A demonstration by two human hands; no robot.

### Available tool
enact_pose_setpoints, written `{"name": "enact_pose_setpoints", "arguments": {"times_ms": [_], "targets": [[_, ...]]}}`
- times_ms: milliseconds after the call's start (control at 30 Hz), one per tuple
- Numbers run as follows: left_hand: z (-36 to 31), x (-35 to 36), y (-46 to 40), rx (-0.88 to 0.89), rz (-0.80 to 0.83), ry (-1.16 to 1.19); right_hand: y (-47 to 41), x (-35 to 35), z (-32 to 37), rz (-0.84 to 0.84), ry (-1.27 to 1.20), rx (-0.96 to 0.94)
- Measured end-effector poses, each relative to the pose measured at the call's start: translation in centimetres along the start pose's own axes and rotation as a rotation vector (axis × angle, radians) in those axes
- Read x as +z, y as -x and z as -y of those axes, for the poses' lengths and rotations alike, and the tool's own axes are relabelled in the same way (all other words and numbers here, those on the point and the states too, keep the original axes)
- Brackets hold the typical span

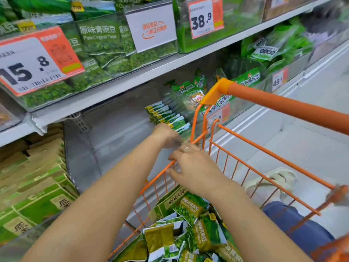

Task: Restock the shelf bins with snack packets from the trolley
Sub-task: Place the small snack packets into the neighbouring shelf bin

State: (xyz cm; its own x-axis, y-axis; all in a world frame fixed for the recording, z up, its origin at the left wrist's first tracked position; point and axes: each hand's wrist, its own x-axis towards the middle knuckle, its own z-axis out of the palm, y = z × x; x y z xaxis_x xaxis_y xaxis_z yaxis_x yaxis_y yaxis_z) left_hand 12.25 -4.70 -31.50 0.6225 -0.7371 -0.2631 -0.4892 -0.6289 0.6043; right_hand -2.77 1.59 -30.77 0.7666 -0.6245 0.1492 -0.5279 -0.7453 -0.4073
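Right hand (192,167), nearest: fingers spread and relaxed over the top wire of the orange wire trolley (264,167), fingertips at the rail; grip wide, holding nothing that shows. Thin ring on 1 finger.

Left hand (166,134), farther: reaching past the trolley rim into the clear plastic shelf bin (120,129) on the middle shelf. Motion blur at the fingers; cannot tell whether its grip is open or closed on a packet. Hand sits just beside the row of small green-and-white snack packets (166,115) standing upright at the right end of that bin.

Trolley basket: loose heap of green and olive pea snack packets (190,227), lying tilted and overlapping.

Lower left: green and tan cartons (37,186) stacked close.

Right of the bin, behind the orange trolley handle (283,104): mixed green bags (187,93) piled in a neighbouring bin.

Upper shelf: clear bins of dark green pea bags (100,40), fronted by white-and-orange price tags reading 15.8 (34,63) and 38.9 (204,17).
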Motion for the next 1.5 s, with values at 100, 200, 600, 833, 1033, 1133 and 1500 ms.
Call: {"name": "enact_pose_setpoints", "arguments": {"times_ms": [100,200,600,833,1033,1133,1500], "targets": [[0.0,-0.2,-0.1,-0.022,0.071,-0.088,-0.1,0.0,0.1,0.017,0.003,-0.006],[-0.1,-0.3,-0.1,0.027,0.17,-0.039,-0.1,-0.2,0.1,0.053,-0.013,-0.002],[-0.4,-0.6,-0.7,0.252,0.004,-0.541,-0.3,-0.3,0.0,0.088,-0.033,0.007],[0.1,-1.0,-1.4,0.317,-0.02,-0.645,-0.5,-0.3,0.0,0.101,-0.028,0.009],[1.0,-3.4,0.4,0.302,-0.073,-0.42,-0.1,-1.6,0.3,0.079,-0.087,0.022],[2.0,-5.5,4.1,0.388,-0.349,-0.079,0.1,-3.0,0.7,0.014,-0.144,0.026],[10.3,-1.4,13.4,0.809,-0.459,-0.138,1.2,0.7,1.4,0.823,0.321,0.163]]}}
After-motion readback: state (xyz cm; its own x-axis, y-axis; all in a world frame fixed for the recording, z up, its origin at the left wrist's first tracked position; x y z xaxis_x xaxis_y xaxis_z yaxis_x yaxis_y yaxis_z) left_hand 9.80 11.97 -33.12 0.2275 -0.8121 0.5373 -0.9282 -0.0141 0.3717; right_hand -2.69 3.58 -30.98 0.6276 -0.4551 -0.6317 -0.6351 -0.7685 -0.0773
